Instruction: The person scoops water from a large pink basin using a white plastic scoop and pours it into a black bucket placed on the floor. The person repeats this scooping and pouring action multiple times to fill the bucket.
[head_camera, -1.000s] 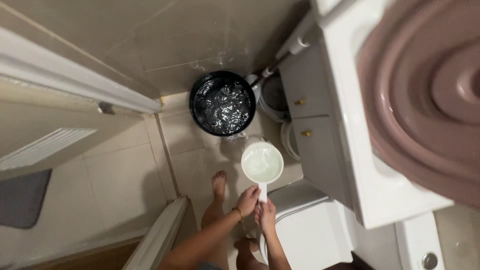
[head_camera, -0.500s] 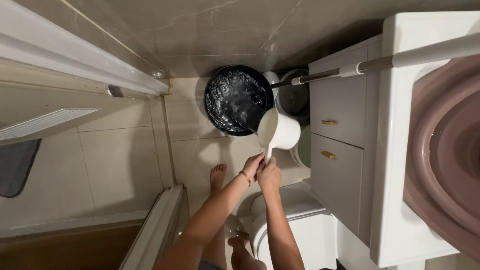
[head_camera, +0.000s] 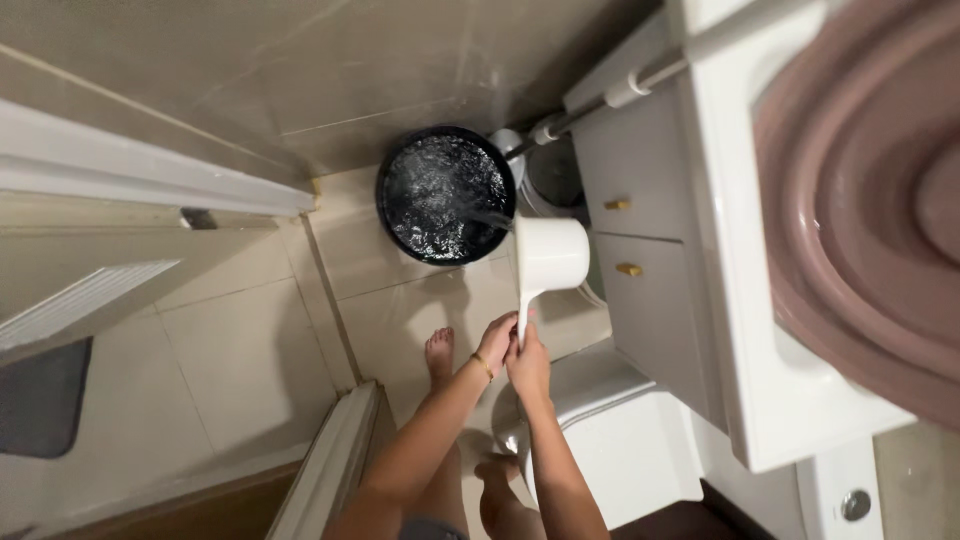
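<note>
Bathroom floor, seen from above: I grip the handle of a white dipper (head_camera: 549, 256) with both hands, my left hand (head_camera: 495, 343) and right hand (head_camera: 527, 362) closed around it one beside the other, just below the middle of the frame. The dipper is tipped on its side, its mouth turned toward the black bucket (head_camera: 445, 195) at upper centre, and water streams from it onto the rippling surface there. The bucket looks nearly full, so in my judgement a fast pour could slop water over its rim onto the tiles (head_camera: 250, 350), where my bare foot (head_camera: 438, 356) stands close by and might slip. The wet handle could also twist in my grip. A white cabinet (head_camera: 640, 250) stands at right, a mauve basin (head_camera: 870, 190) above it.
</note>
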